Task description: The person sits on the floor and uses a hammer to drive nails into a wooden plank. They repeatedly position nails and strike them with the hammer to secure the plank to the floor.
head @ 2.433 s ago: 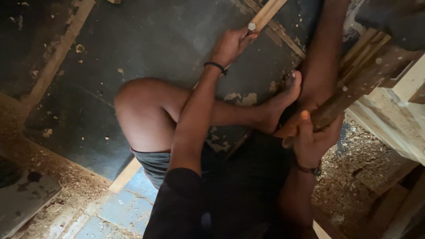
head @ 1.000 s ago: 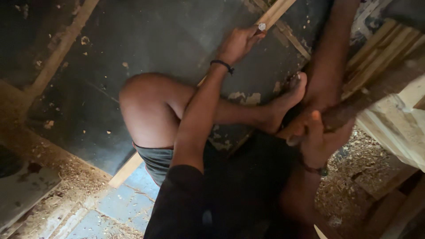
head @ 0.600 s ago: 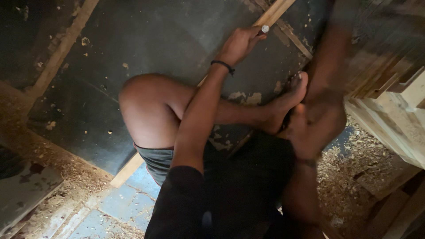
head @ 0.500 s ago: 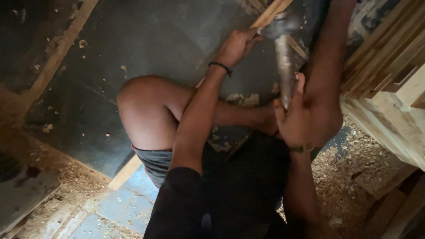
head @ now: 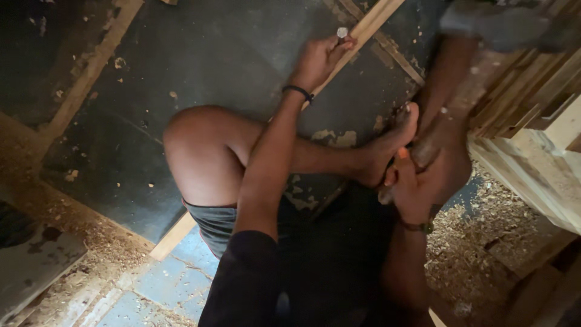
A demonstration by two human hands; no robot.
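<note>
Left hand [head: 318, 57] pinches silver nail [head: 342, 32] upright on pale wooden strip [head: 369, 23]. Right hand [head: 423, 181] clamped on wooden-handled hammer [head: 466, 91], raised. Best strike square; fingertips low, clear of head.

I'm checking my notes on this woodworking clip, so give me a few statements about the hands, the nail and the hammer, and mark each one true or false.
1. The left hand pinches a nail upright on a wooden strip. True.
2. The right hand is empty. False: it grips a hammer handle.
3. The hammer head rests on the nail. False: it is raised at upper right, blurred.
4. A bare foot rests on the dark board. True.
5. Sawdust lies on the floor. True.
</note>
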